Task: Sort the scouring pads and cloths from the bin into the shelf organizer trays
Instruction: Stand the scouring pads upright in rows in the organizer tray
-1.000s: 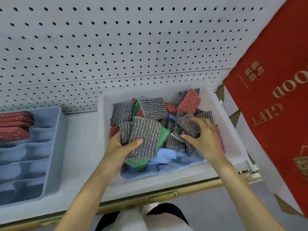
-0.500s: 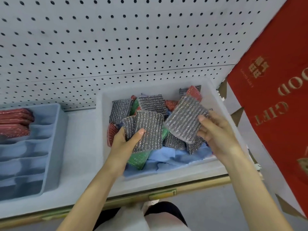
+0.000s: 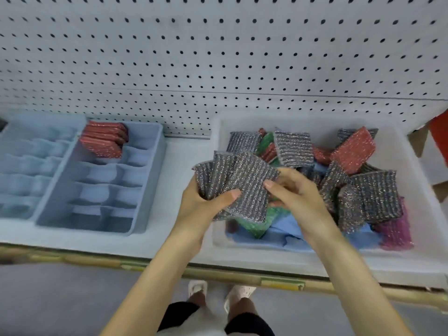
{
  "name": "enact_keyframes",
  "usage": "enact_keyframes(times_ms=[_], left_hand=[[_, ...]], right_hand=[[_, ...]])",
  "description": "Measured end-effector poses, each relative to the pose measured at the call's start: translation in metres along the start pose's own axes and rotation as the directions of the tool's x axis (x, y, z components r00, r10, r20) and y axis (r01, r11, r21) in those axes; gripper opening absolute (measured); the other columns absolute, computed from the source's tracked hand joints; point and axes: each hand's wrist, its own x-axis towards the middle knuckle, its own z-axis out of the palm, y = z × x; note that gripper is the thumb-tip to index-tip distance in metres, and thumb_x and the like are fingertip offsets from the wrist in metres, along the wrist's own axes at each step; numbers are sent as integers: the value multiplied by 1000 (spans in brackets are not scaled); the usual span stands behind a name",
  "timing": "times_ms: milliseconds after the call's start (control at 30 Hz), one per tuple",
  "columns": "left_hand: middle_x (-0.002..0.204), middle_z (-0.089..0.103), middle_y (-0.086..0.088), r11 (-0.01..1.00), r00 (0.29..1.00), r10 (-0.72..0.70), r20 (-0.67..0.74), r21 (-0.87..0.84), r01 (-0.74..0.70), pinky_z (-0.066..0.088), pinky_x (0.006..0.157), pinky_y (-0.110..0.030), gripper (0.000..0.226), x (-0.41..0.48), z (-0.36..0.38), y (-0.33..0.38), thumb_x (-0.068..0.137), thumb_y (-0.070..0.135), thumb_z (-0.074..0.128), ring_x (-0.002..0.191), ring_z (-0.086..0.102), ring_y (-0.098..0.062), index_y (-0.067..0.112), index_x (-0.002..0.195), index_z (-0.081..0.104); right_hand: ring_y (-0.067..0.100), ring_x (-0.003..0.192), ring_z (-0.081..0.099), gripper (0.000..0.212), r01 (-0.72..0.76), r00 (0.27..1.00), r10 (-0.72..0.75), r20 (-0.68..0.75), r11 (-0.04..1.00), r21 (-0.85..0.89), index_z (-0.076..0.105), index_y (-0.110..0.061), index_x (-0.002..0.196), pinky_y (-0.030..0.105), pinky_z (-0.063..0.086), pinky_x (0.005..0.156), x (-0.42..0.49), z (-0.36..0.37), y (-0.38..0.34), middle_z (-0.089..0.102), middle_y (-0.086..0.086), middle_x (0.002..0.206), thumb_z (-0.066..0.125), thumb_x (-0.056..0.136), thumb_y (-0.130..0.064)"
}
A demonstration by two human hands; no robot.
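My left hand (image 3: 201, 209) grips a fanned stack of grey scouring pads (image 3: 237, 180) over the left edge of the white bin (image 3: 424, 214). My right hand (image 3: 295, 197) pinches the right edge of the top grey pad in that stack. The bin holds more grey pads (image 3: 373, 195), red pads (image 3: 351, 149), green pads (image 3: 257, 224), a pink pad (image 3: 395, 231) and blue cloths (image 3: 286, 234). Left of the bin stands a blue organizer tray (image 3: 148, 190) with red pads (image 3: 104, 138) packed in its back compartment.
A second blue organizer tray (image 3: 31, 163) stands at the far left. A white pegboard wall (image 3: 218, 57) rises behind the shelf. The shelf's front edge (image 3: 242, 275) runs below the bin. A red box (image 3: 440, 132) shows at the right edge. My feet are on the floor below.
My right hand lifted a grey pad out of the bin and brought it left onto the stack in my left hand. The view has swung left, showing more of the organizer trays.
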Motion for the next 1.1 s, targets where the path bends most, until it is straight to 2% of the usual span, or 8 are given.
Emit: enact_keyframes(times_ms=[133, 300, 600, 767, 867, 967, 1033, 1100], left_hand=[[101, 75, 0, 997, 997, 25, -74, -66, -30, 55, 81, -32, 45, -10, -49, 3, 69, 1, 81, 98, 70, -21, 17, 107, 63], [113, 71, -11, 989, 998, 45, -54, -139, -52, 53, 93, -47, 54, -22, -119, 4, 72, 9, 77, 105, 67, -30, 8, 122, 58], [106, 74, -5, 966, 988, -44, -151, -257, 4, 54, 85, -37, 42, -4, -300, 19, 77, 22, 67, 98, 71, -21, 11, 118, 62], [107, 73, -5, 942, 937, -73, -341, -331, -47, 52, 85, -34, 32, 35, -388, 26, 89, 21, 62, 95, 70, -16, 10, 119, 62], [109, 72, -4, 967, 928, -53, -369, -251, -45, 51, 90, -35, 27, 54, -410, 23, 88, 27, 64, 98, 69, -16, 15, 112, 64], [111, 72, -1, 990, 936, -7, -351, -134, -43, 50, 94, -34, 39, 65, -413, 22, 85, 35, 64, 102, 67, -16, 16, 119, 62], [109, 72, 4, 994, 938, 30, -345, -88, -64, 50, 92, -31, 33, 69, -412, 21, 89, 34, 63, 102, 67, -11, 18, 118, 63], [104, 72, 11, 994, 931, 61, -361, -64, -90, 50, 86, -24, 22, 70, -409, 19, 91, 31, 62, 97, 67, -3, 23, 111, 63]], right_hand=[[12, 83, 67, 34, -8, 998, 5, 59, 998, 61, 58, -19, 116, 22, 57, 67, -8, 48, -4, 67, 6, 93, 66, 84, -7], [14, 92, 70, 29, -3, 989, 0, 146, 1000, 18, 63, -19, 108, 26, 53, 73, -25, 135, 10, 74, -1, 101, 69, 82, -10], [12, 95, 67, 21, 3, 992, -5, 122, 1000, 17, 65, -24, 104, 25, 53, 75, -14, 306, 36, 73, -10, 99, 62, 89, -9], [-3, 80, 60, 31, 226, 963, -246, -107, 959, -172, 63, -21, 117, 23, 48, 79, 38, 334, 19, 69, -9, 98, 56, 92, -2], [6, 93, 63, 38, 344, 915, -404, 2, 777, -528, 61, -24, 122, 37, 51, 87, 80, 344, 17, 67, -5, 109, 65, 89, -7], [22, 95, 64, 34, 423, 839, -508, 195, 383, -821, 63, -21, 115, 38, 54, 76, 110, 371, 26, 68, 0, 107, 71, 83, -12], [29, 83, 64, 31, 454, 761, -578, 295, 148, -878, 66, -15, 101, 34, 50, 61, 125, 387, 33, 69, 4, 93, 77, 74, -7], [31, 76, 64, 30, 436, 729, -609, 311, 63, -898, 67, -14, 93, 31, 48, 55, 136, 394, 45, 68, 5, 85, 80, 67, -3]])
